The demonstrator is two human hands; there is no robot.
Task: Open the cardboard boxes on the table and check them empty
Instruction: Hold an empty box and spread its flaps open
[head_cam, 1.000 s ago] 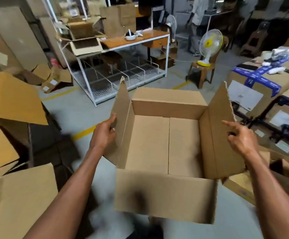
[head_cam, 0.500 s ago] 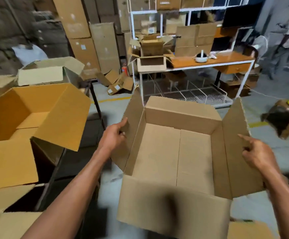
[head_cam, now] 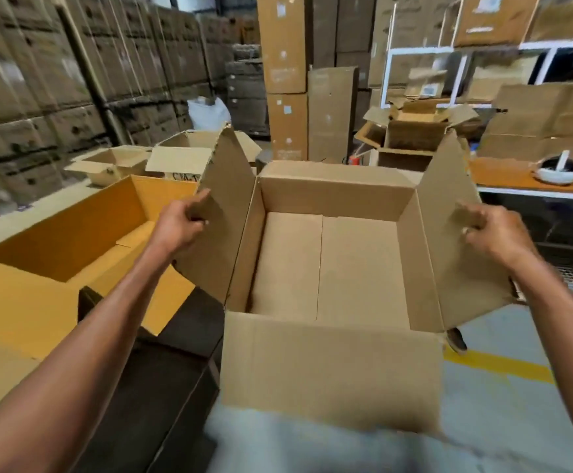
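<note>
One open cardboard box was held by two hands: left hand and right hand, fingers pinching its side flaps; nothing was seen inside.

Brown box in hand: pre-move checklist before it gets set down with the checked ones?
1. Left hand grips left flap: ok.
2. Right hand grips right flap: ok.
3. All four flaps open on the brown box: ok.
4. Box floor shows bare, nothing inside: ok, though the near strip behind the front flap is hidden.
5. Orange box to the left is open: ok; the part of its inside that shows is bare.
6. Free set-down spot: cannot tell.
</note>
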